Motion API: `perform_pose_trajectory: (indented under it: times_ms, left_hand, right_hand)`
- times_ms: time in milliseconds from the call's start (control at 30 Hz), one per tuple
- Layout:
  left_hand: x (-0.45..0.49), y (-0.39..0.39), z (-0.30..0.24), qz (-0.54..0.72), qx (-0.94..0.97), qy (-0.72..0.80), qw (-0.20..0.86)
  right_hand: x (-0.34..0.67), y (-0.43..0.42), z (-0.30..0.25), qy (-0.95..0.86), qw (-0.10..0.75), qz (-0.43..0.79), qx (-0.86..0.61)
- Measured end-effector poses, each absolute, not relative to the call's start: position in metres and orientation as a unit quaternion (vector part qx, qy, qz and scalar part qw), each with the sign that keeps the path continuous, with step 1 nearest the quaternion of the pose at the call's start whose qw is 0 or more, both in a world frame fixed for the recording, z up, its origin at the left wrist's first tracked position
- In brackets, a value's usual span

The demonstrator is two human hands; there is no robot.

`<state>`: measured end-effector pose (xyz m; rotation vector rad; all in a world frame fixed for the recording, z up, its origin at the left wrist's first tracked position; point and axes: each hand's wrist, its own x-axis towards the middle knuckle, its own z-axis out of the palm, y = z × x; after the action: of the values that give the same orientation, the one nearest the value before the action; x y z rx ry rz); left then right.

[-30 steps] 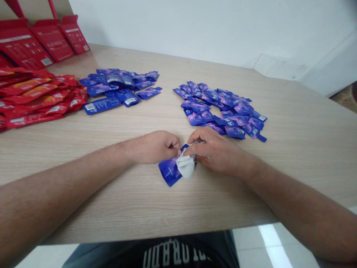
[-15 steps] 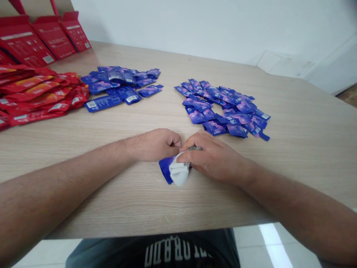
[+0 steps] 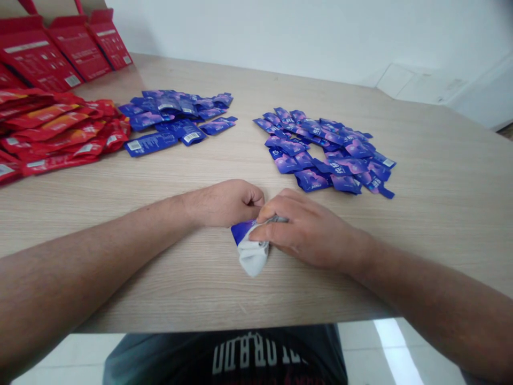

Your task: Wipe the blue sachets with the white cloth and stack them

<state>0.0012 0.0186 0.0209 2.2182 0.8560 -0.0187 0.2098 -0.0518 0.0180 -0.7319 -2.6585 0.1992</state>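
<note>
A soft white cloth-like piece (image 3: pixel 253 259) lies folded over a blue-purple packet (image 3: pixel 241 231) on the table in front of me. My right hand (image 3: pixel 298 227) pinches the white piece between thumb and fingers, and a greyish end of it shows above the thumb. Just left of it, my left hand (image 3: pixel 232 203) is closed, its curled fingers at the top edge of the packet. Its fingertips and whatever lies between them are mostly hidden. The two hands nearly touch.
Blue-purple packets lie in two piles, one pile (image 3: pixel 176 115) at back left and another pile (image 3: pixel 328 152) at back right. Red packets (image 3: pixel 60 131) are heaped at far left, before open red boxes (image 3: pixel 80 51). A white wall (image 3: pixel 256 37) borders the wooden table (image 3: pixel 180 289).
The white piece has swung lower and leftward over the packet, covering more of its lower part. My right hand shifts slightly with it; the left stays closed. The view has tilted a little.
</note>
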Motion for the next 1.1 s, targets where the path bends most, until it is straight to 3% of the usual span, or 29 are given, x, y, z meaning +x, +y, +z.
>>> perform_pose_trajectory:
  times_ms: [233,433,633,833,1100]
  left_hand:
    - [0.002,0.017,0.022,-0.009,0.856,0.361,0.369]
    - [0.002,0.018,0.020,0.000,0.865,0.345,0.364]
    - [0.001,0.019,0.017,-0.008,0.866,0.346,0.361]
    - [0.001,0.019,0.017,-0.007,0.868,0.346,0.358]
    - [0.001,0.018,0.019,-0.009,0.865,0.351,0.359]
  right_hand:
    - [0.210,-0.048,0.016,-0.925,0.222,0.035,-0.307]
    - [0.207,-0.053,0.019,-0.947,0.167,0.068,-0.266]
    - [0.211,-0.048,0.015,-0.932,0.209,0.046,-0.294]
    - [0.214,-0.049,0.021,-0.952,0.147,0.072,-0.259]
    - [0.214,-0.047,0.017,-0.943,0.179,0.069,-0.273]
